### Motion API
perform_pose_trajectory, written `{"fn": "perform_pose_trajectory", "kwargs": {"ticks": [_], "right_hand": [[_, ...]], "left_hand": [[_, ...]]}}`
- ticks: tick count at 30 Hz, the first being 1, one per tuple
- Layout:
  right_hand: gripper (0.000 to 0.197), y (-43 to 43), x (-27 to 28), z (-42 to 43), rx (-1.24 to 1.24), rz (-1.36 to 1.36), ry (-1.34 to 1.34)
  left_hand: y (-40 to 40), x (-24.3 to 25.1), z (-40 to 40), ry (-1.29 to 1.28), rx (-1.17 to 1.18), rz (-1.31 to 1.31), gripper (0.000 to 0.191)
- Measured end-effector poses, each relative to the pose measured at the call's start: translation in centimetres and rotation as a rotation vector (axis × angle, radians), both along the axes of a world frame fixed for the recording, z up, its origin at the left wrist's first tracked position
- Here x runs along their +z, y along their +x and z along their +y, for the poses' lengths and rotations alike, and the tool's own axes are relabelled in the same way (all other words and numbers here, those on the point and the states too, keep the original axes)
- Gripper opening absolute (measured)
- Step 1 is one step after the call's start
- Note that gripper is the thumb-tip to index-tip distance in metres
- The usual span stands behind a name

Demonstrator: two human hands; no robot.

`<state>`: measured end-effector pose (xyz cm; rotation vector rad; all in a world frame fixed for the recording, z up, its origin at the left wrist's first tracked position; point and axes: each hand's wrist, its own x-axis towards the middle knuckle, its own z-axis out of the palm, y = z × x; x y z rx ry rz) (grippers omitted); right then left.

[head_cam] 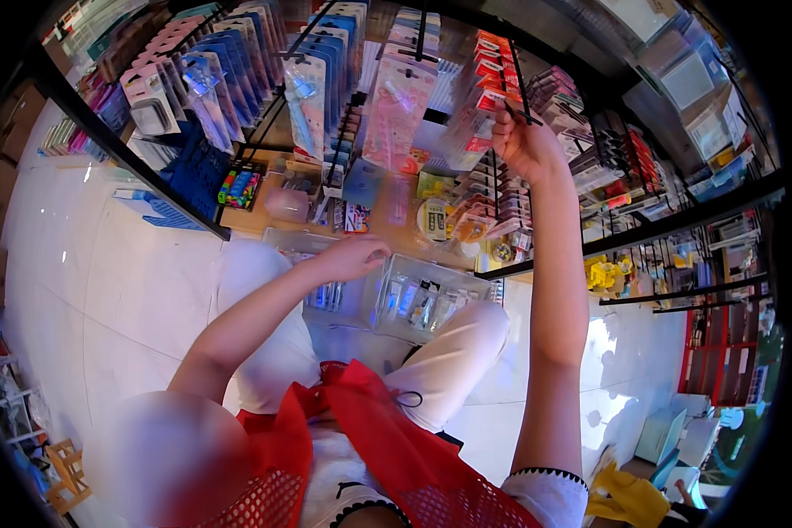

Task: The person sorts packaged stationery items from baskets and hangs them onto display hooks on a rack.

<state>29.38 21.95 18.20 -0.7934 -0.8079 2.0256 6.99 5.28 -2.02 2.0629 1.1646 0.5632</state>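
My right hand (pixel 527 142) is raised at the front end of a black display hook (pixel 523 117), beside a row of hanging packs with red-and-white cards (pixel 492 99). Its fingers are curled near the hook's tip; whether they grip the hook or a pack cannot be told. My left hand (pixel 360 256) hovers, fingers loosely bent and apart, over a clear plastic bin (pixel 396 264) between my knees. That bin's right part holds small packaged items (pixel 426 300); more blue-lit packs (pixel 330 295) lie in the left part, under my left forearm.
Blue and pink carded packs (pixel 396 112) hang on hooks ahead. Below is a wooden shelf (pixel 396 198) with small boxes and round tubs. A blue plastic basket (pixel 195 175) stands at the left. Black shelf rails (pixel 132 152) run along both sides. A person in yellow (pixel 624 492) is at lower right.
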Motion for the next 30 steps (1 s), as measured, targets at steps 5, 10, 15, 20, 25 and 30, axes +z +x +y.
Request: {"fn": "perform_pose_trajectory", "kwargs": {"ticks": [5, 10, 15, 20, 25, 30], "right_hand": [[0.019, -0.2, 0.2, 0.0, -0.001, -0.020, -0.011], [0.020, -0.4, 0.4, 0.3, 0.004, 0.007, -0.030], [0.015, -0.5, 0.7, 0.6, 0.039, 0.094, -0.063], [0.009, -0.8, 0.4, 0.6, 0.070, 0.268, -0.073], [0.008, -1.2, 0.6, 0.2, 0.034, 0.290, -0.016], [0.008, -1.3, 1.2, -0.3, 0.018, 0.284, 0.001]], "left_hand": [[-2.0, -0.6, 0.7, -0.188, 0.170, -0.128, 0.017], [-4.9, -0.1, 0.7, -0.147, 0.249, -0.186, 0.016], [-5.2, 0.4, -0.1, -0.159, 0.251, -0.156, 0.015], [-5.2, 1.1, -0.8, -0.145, 0.260, -0.121, 0.015], [-5.3, 1.8, -0.8, -0.147, 0.267, -0.122, 0.015], [-5.3, 1.8, -0.6, -0.149, 0.238, -0.136, 0.015]]}}
